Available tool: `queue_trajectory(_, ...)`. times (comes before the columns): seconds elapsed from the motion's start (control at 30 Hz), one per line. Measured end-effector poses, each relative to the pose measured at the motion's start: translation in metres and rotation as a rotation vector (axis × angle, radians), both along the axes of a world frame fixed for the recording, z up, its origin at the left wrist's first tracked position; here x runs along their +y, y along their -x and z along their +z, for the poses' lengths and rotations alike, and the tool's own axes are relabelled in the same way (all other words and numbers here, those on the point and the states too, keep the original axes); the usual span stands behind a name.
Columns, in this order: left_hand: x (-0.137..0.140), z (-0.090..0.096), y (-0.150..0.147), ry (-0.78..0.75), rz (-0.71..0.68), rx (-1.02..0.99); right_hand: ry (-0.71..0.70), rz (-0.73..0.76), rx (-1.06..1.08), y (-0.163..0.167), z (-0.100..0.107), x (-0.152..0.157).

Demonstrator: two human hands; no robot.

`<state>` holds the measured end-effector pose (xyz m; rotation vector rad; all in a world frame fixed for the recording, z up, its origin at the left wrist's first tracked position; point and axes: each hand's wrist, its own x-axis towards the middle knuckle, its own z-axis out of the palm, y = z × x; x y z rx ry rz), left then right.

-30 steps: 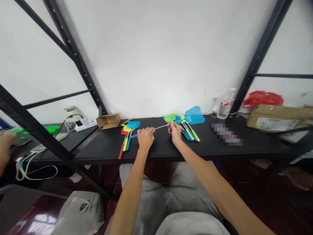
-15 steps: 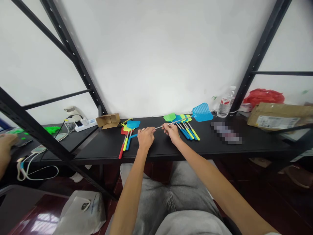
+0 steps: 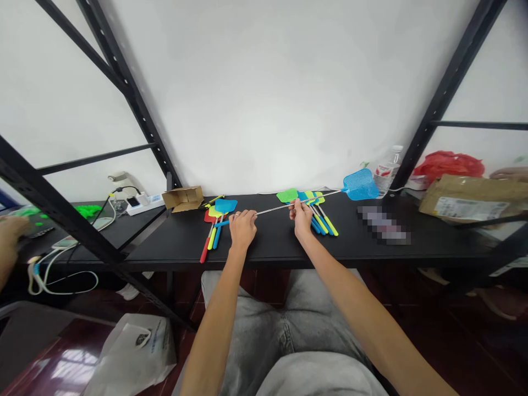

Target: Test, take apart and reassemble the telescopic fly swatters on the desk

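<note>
A blue fly swatter with a thin metal telescopic rod is held across the black table. My left hand is closed around its blue handle, whose end sticks out to the left. My right hand pinches the rod farther right, below the blue mesh head. Behind and beside my right hand lie several swatters with blue and yellow handles and a green head. Left of my left hand lie three more: a red-handled swatter, a yellow-handled one and a blue-handled one.
An open cardboard box stands at the back left, near a power strip. To the right are a water bottle, a blurred item, a taped carton and a red bag. Another person's hand shows far left.
The swatter's rod has grown longer between my hands. My right hand has slid right along it, and the blue head has moved right, now in front of the bottle.
</note>
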<state>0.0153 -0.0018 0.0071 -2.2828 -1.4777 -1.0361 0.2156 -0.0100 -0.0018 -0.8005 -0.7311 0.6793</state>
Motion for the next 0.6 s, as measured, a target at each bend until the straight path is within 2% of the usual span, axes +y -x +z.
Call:
queue_trajectory(0.1,-0.002,0.0,-0.003,0.001,-0.082,0.017,0.021,0.106,-0.134,0.008,0.0,-0.004)
queue_trajectory(0.27,-0.006,0.0,-0.008,0.013,-0.244,0.052,0.003,0.408,-0.508,0.019,-0.001,-0.01)
queue_trajectory(0.4,-0.004,-0.001,-0.008,0.014,-0.268,0.053,-0.004,0.403,-0.514,0.018,-0.003,-0.009)
queue_trajectory(0.6,-0.003,0.0,-0.009,-0.009,-0.131,0.071,0.055,0.32,-0.44,0.017,-0.005,-0.004)
